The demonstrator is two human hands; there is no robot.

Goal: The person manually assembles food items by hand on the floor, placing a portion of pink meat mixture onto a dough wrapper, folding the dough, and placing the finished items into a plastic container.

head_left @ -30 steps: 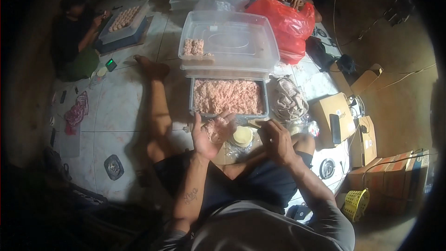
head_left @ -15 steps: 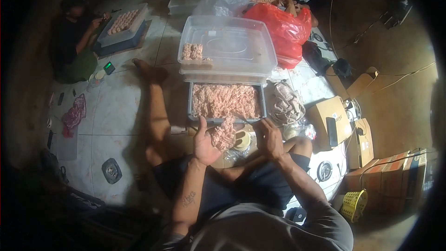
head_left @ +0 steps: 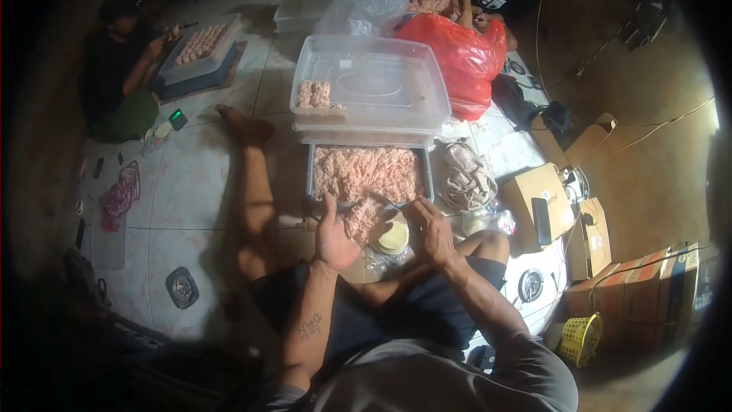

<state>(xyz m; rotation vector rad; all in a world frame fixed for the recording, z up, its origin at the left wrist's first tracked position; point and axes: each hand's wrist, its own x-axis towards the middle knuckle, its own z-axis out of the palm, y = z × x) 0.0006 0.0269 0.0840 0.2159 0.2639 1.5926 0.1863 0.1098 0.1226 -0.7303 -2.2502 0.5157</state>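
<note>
A soft clump of pale pink minced meat lies across the fingers of my left hand, thumb raised beside it. My right hand, its fingers curled, grips a thin, dark, blade-like tool; its exact kind is hard to see. The tool's tip reaches the top of the clump. Just beyond both hands stands a grey-rimmed tub filled with more mince. A pale round bowl or cup sits below, between my hands.
Stacked clear plastic boxes stand behind the tub, with shaped mince pieces in the top one. A red plastic bag, a crumpled cloth and cardboard boxes are on the right. Co-workers sit at far left and far right.
My right hand has moved slightly left, bringing the tool onto the clump in my left hand. The left hand stays nearly in place.
</note>
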